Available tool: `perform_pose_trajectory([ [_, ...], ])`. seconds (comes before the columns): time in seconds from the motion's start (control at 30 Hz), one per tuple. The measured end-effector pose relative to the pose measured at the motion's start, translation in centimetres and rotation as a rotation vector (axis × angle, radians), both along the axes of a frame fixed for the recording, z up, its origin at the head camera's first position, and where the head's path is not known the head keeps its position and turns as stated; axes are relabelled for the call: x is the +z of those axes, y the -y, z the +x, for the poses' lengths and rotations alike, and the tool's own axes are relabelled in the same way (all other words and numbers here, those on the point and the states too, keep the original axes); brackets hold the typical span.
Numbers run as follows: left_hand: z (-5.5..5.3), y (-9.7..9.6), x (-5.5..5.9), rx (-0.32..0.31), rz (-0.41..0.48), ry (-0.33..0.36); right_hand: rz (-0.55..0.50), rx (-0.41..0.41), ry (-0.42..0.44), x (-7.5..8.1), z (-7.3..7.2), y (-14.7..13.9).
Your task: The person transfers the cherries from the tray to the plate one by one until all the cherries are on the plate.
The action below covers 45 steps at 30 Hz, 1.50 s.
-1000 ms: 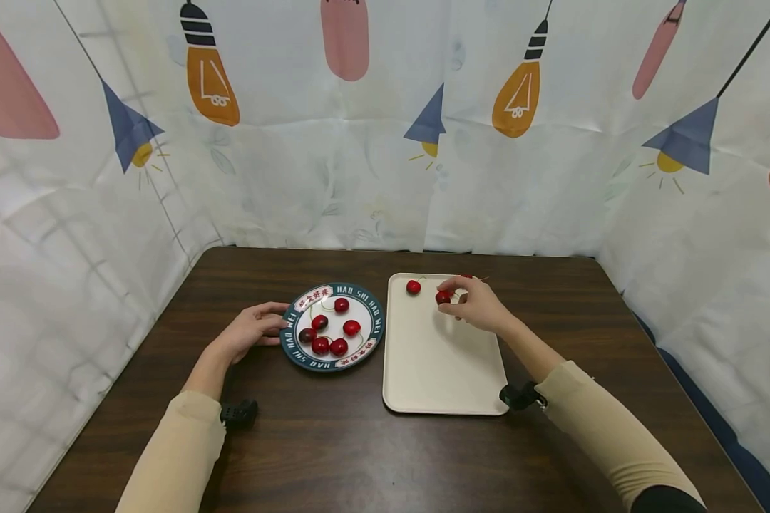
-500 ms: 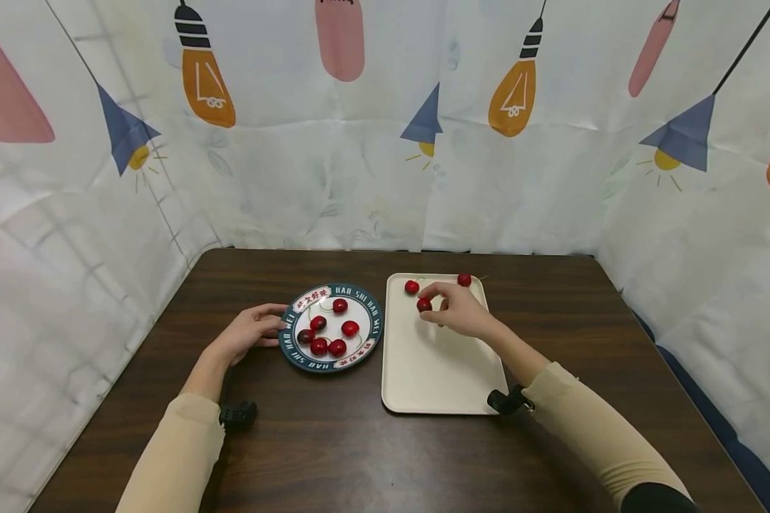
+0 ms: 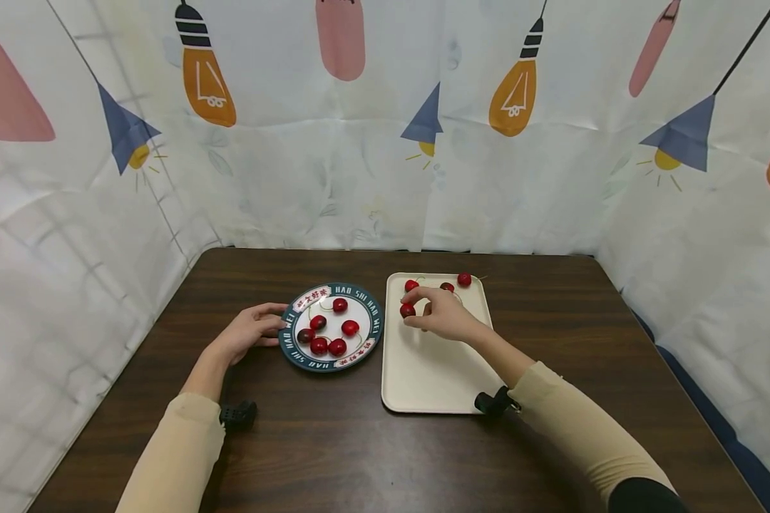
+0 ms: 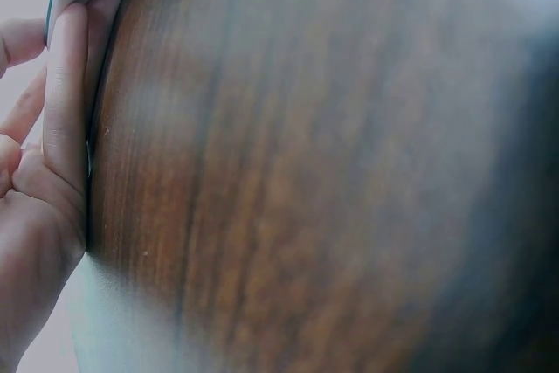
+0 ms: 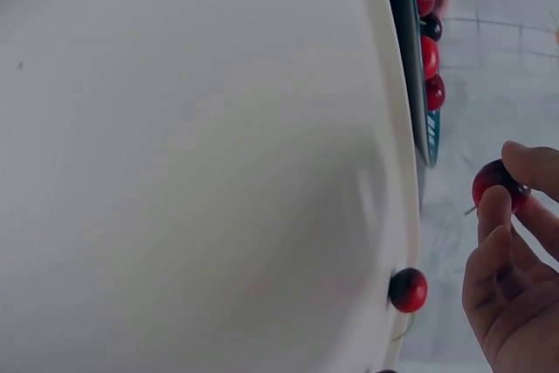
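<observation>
In the head view, my right hand [image 3: 445,315] pinches a dark red cherry [image 3: 407,311] between thumb and fingertips, above the left side of the cream tray [image 3: 436,377]. The right wrist view shows this cherry [image 5: 494,183] raised, with a short green stem. Three other cherries lie toward the tray's far end, one [image 3: 464,279] at the far right corner. My left hand [image 3: 250,333] holds the left rim of a round plate [image 3: 324,365] with a blue-green lettered border. In the left wrist view, fingers [image 4: 65,93] reach under the plate's edge. Several cherries [image 3: 350,328] lie on the plate.
Plate and tray stand side by side on a dark wooden table [image 3: 321,449], with a narrow gap between them. A white curtain [image 3: 372,185] printed with lamps surrounds the table's back and sides.
My right hand has moved left across the tray with the pinched cherry, uncovering the cherries at the far right. The left hand and plate stay in place.
</observation>
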<state>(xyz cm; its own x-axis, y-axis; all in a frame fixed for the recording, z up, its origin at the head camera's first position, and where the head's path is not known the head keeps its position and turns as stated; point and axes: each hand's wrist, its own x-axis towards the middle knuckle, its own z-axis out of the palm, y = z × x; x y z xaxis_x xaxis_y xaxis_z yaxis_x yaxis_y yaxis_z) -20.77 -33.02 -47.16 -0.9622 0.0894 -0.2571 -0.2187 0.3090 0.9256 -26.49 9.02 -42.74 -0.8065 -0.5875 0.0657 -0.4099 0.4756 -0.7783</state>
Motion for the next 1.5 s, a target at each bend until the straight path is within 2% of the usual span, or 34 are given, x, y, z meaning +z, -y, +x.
perform_pose_trajectory([
  [0.57,0.0,0.0,-0.2,0.001,-0.002,0.001,-0.002,0.097,-0.002,-0.5,0.2,2.4],
  [0.87,0.0,-0.1,0.0,0.008,-0.01,0.004,0.018,0.12,0.019,-0.7,0.4,3.3],
  [1.27,0.0,0.0,0.1,0.006,-0.009,0.003,-0.005,0.156,0.046,-1.0,0.9,4.8],
  [1.5,0.0,0.0,0.0,0.009,-0.016,-0.002,0.003,0.188,0.025,-1.1,1.2,5.7],
])
